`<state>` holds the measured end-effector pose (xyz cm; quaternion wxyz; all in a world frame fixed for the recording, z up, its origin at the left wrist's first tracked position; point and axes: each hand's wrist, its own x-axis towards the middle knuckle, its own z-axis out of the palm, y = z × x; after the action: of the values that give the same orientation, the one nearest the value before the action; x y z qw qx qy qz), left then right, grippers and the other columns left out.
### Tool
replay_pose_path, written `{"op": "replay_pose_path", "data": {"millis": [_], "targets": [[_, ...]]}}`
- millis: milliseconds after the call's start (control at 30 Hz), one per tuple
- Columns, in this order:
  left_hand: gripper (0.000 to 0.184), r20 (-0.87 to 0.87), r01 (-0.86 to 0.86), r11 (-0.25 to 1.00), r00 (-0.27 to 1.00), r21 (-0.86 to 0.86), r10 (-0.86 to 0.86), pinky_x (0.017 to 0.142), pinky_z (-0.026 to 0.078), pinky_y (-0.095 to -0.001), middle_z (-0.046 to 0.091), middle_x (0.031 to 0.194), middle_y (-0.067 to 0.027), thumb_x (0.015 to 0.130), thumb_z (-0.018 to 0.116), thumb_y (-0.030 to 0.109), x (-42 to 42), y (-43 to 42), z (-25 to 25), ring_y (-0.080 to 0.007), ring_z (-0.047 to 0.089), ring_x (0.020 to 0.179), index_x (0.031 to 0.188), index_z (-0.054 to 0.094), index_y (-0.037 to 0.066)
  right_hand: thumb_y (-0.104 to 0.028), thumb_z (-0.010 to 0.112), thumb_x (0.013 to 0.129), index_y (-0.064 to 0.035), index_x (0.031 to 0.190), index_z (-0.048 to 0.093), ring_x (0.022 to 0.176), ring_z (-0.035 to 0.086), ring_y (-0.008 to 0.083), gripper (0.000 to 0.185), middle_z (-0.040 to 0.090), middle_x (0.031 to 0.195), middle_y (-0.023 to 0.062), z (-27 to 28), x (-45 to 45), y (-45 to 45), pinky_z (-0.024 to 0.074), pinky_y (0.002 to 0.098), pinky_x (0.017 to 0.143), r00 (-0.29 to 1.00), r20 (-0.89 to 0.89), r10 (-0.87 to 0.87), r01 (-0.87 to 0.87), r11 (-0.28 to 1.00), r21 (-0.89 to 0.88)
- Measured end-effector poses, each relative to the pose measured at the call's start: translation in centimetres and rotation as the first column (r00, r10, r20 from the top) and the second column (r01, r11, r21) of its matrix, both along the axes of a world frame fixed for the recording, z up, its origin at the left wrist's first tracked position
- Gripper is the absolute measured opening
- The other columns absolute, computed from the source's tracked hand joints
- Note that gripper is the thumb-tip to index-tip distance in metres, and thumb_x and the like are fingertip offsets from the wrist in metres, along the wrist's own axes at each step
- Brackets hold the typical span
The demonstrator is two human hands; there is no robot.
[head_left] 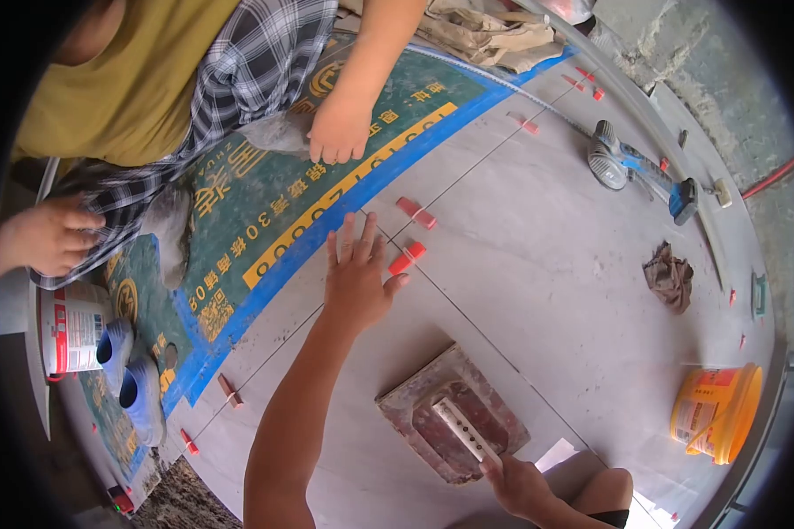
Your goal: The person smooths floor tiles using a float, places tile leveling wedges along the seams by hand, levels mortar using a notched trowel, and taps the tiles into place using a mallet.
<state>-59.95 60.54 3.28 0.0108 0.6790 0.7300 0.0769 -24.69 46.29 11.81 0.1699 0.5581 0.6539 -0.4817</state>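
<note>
My left hand (359,275) lies flat with fingers spread on the pale floor tile (494,291), its fingertips near the blue tape edge. Just right of those fingers are two red tile-levelling wedges (407,257) at a joint. Lower down, my right hand (513,487) grips the end of the white handle of a square, mortar-stained float (415,408). The float rests on the tile, apart from my left hand. Between handle and plate, the grip is partly hidden by my fingers.
A co-worker (141,79) sits at the upper left on a green protective sheet (265,207). A suction-cup tool (626,163), brown rag (669,278) and yellow bucket (717,413) stand rightward. Blue clogs (137,392) and a white bucket (79,331) are left.
</note>
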Motion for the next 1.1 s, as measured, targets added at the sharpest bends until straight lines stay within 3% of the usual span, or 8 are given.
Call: {"op": "replay_pose_path", "data": {"millis": [200, 267, 400, 600, 700, 767, 1000, 1100], "targets": [[0.059, 0.145, 0.056, 0.998, 0.988, -0.014, -0.054, 0.120, 0.010, -0.0570, 0.019, 0.162, -0.0170, 0.093, 0.060, 0.037, -0.8, -3.4, 0.5, -0.0393, 0.009, 0.150, 0.136, 0.052, -0.003, -0.054, 0.042, 0.101, 0.0024, 0.089, 0.057, 0.075, 0.064, 0.0492, 0.059, 0.064, 0.071, 0.0252, 0.4, -0.1, 0.3, 0.0499, 0.0539, 0.068, 1.000, -0.018, 0.000, -0.001, 1.000, -0.016], [0.060, 0.111, -0.280, 0.954, 0.957, 0.110, 0.268, 0.120, 0.012, -0.0559, 0.018, 0.161, -0.0209, 0.092, 0.062, 0.030, -1.3, -7.1, -1.7, -0.0413, 0.011, 0.150, 0.140, 0.047, -0.004, -0.054, 0.042, 0.101, 0.0026, 0.089, 0.057, 0.074, 0.064, 0.0496, 0.059, 0.063, 0.070, 0.0252, 0.4, -0.3, 0.3, 0.0497, 0.0540, 0.067, 1.000, -0.003, -0.008, 0.008, 1.000, -0.018], [0.059, 0.166, -0.264, 0.963, 0.949, -0.053, 0.270, 0.120, 0.014, -0.0542, 0.022, 0.159, -0.0226, 0.092, 0.062, 0.026, 1.3, -12.5, -2.0, -0.0439, 0.014, 0.148, 0.140, 0.045, -0.005, -0.056, 0.039, 0.101, 0.0032, 0.090, 0.056, 0.077, 0.064, 0.0500, 0.063, 0.064, 0.074, 0.0267, -0.2, 0.2, 0.1, 0.0494, 0.0544, 0.068, 1.000, 0.004, -0.015, 0.016, 0.999, -0.050], [0.067, 0.340, -0.061, 0.968, 0.929, -0.243, 0.144, 0.120, 0.019, -0.0503, 0.027, 0.157, -0.0210, 0.094, 0.061, 0.032, 1.6, -10.9, -0.4, -0.0357, 0.021, 0.147, 0.144, 0.039, -0.006, -0.058, 0.036, 0.101, 0.0038, 0.092, 0.055, 0.081, 0.064, 0.0496, 0.065, 0.064, 0.079, 0.0283, -0.3, 1.6, -3.5, 0.0498, 0.0536, 0.071, 0.998, 0.016, -0.065, 0.066, 0.994, -0.082], [0.066, 0.419, 0.217, 0.957, 0.900, -0.192, -0.120, 0.119, 0.023, -0.0449, 0.031, 0.156, -0.0190, 0.095, 0.059, 0.033, 5.9, -6.2, 0.9, -0.0313, 0.026, 0.146, 0.145, 0.038, -0.006, -0.058, 0.035, 0.101, 0.0040, 0.094, 0.055, 0.082, 0.064, 0.0496, 0.066, 0.064, 0.080, 0.0279, 0.4, 2.0, -4.8, 0.0501, 0.0530, 0.072, 0.999, 0.010, -0.046, 0.047, 0.994, -0.101], [0.062, 0.184, 0.310, 0.951, 0.934, -0.001, -0.305, 0.118, 0.027, -0.0432, 0.031, 0.155, -0.0200, 0.095, 0.059, 0.030, 8.2, -4.8, -0.3, -0.0326, 0.028, 0.145, 0.143, 0.040, -0.005, -0.058, 0.034, 0.101, 0.0041, 0.095, 0.055, 0.083, 0.064, 0.0497, 0.066, 0.064, 0.080, 0.0276, 0.5, 2.8, -5.7, 0.0502, 0.0527, 0.073, 0.999, 0.025, -0.028, 0.030, 0.994, -0.109], [0.067, 0.178, 0.396, 0.900, 0.913, -0.183, -0.366, 0.119, 0.025, -0.0429, 0.028, 0.157, -0.0195, 0.097, 0.056, 0.034, 6.6, -6.7, 0.5, -0.0335, 0.025, 0.146, 0.147, 0.034, -0.005, -0.054, 0.035, 0.102, 0.0048, 0.099, 0.056, 0.086, 0.064, 0.0509, 0.062, 0.065, 0.084, 0.0298, 0.7, 4.3, -7.8, 0.0496, 0.0534, 0.076, 1.000, -0.018, 0.001, -0.003, 0.990, -0.144], [0.071, 0.036, 0.097, 0.975, 0.995, -0.198, -0.092, 0.120, 0.021, -0.0434, 0.025, 0.159, -0.0198, 0.097, 0.054, 0.038, 2.4, -10.3, -1.9, -0.0321, 0.023, 0.148, 0.149, 0.031, -0.004, -0.052, 0.036, 0.102, 0.0045, 0.100, 0.056, 0.088, 0.063, 0.0511, 0.060, 0.065, 0.086, 0.0305, 1.6, 4.9, -8.6, 0.0487, 0.0548, 0.078, 0.999, -0.021, -0.029, 0.026, 0.992, -0.124]]}}
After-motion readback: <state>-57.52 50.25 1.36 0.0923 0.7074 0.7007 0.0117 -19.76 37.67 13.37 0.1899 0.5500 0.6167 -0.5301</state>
